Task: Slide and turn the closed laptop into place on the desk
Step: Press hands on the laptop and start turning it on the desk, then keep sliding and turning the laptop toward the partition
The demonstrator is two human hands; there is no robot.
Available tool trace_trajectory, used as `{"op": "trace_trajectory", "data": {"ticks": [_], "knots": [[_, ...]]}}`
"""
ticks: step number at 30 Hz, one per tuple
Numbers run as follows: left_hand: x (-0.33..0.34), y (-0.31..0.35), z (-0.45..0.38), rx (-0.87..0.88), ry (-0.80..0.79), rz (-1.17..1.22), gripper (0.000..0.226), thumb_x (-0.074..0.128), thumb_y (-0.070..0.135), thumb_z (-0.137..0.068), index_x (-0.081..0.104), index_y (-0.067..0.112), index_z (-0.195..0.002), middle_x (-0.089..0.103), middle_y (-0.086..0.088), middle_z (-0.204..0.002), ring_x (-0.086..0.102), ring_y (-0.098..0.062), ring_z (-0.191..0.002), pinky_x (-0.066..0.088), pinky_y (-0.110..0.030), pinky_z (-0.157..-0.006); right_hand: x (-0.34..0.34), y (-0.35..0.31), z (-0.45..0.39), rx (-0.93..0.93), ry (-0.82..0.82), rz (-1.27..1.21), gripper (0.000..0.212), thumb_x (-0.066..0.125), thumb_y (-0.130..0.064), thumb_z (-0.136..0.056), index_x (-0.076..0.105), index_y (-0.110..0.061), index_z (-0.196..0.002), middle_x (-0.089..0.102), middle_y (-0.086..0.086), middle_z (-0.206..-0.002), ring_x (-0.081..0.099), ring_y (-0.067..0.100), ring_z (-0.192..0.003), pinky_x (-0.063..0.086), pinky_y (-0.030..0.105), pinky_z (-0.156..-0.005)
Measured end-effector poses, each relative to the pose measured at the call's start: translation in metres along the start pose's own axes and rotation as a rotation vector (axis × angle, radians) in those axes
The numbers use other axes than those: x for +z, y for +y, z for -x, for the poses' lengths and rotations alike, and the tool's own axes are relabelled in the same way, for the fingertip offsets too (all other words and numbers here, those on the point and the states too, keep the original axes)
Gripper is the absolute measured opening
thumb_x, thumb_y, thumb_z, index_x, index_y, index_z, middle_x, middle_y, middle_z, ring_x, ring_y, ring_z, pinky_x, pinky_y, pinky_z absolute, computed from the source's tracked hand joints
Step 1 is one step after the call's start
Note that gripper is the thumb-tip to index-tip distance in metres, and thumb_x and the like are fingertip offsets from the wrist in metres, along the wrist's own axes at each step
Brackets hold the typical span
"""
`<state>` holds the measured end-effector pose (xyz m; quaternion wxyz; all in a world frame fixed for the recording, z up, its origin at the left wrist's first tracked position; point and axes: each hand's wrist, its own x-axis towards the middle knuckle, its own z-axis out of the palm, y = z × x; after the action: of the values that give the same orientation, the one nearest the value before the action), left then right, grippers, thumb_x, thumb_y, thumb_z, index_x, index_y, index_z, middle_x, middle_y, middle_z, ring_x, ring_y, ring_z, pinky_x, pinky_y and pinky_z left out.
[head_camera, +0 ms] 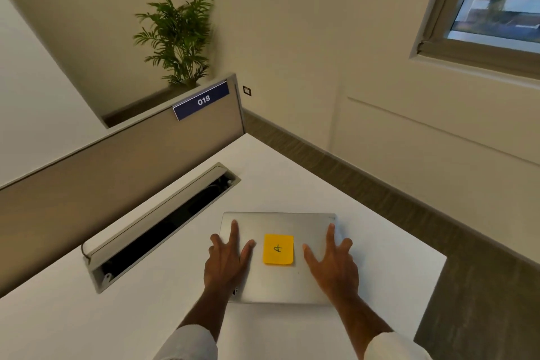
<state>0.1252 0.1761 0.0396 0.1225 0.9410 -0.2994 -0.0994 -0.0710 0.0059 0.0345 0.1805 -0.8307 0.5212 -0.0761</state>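
Observation:
A closed silver laptop (pixel 280 283) lies flat on the white desk (pixel 87 324), near the desk's right part. A yellow sticky note (pixel 278 249) with a handwritten mark is stuck on the middle of its lid. My left hand (pixel 226 260) rests palm down on the lid's left side, fingers spread, some reaching over the left edge. My right hand (pixel 333 260) presses flat on the lid's right side, fingers spread toward the far right corner. Neither hand grips anything.
An open cable tray (pixel 157 228) is sunk into the desk to the left of the laptop. A brown partition (pixel 117 164) with a blue "018" label (pixel 201 101) runs behind it. The desk's right edge (pixel 432 295) drops to the floor. A plant (pixel 175 32) stands beyond.

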Motion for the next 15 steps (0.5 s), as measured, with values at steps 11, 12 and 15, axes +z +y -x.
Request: {"op": "trace_trajectory", "data": {"ticks": [11,12,15], "knots": [[-0.023,-0.079,0.029,-0.153,0.035,0.027,0.08,0.027,0.077,-0.093,-0.001,0.037,-0.157,0.029,-0.017,-0.149,0.057,-0.032,-0.118,0.06,-0.043,-0.087,0.026,-0.069,0.028,-0.144,-0.043,0.065,0.103,0.011,-0.092,-0.071,0.002,-0.031,-0.154,0.039,0.012,-0.131,0.064,0.021,-0.093,0.06,0.03,-0.074],[-0.025,-0.087,0.032,-0.167,0.042,0.031,0.08,0.026,0.077,-0.094,-0.002,0.038,-0.157,0.029,-0.017,-0.149,0.056,-0.032,-0.119,0.059,-0.043,-0.088,0.029,-0.075,0.031,-0.156,-0.052,0.071,0.102,0.014,-0.091,-0.073,0.002,-0.031,-0.155,0.039,0.012,-0.132,0.064,0.021,-0.093,0.06,0.03,-0.074],[-0.031,-0.108,0.041,-0.212,0.046,0.032,0.081,0.026,0.077,-0.093,-0.003,0.038,-0.158,0.025,-0.016,-0.154,0.054,-0.032,-0.124,0.058,-0.042,-0.092,0.036,-0.093,0.041,-0.185,-0.076,0.073,0.099,0.021,-0.088,-0.077,0.003,-0.03,-0.155,0.038,0.013,-0.133,0.065,0.023,-0.095,0.061,0.032,-0.076]]}}
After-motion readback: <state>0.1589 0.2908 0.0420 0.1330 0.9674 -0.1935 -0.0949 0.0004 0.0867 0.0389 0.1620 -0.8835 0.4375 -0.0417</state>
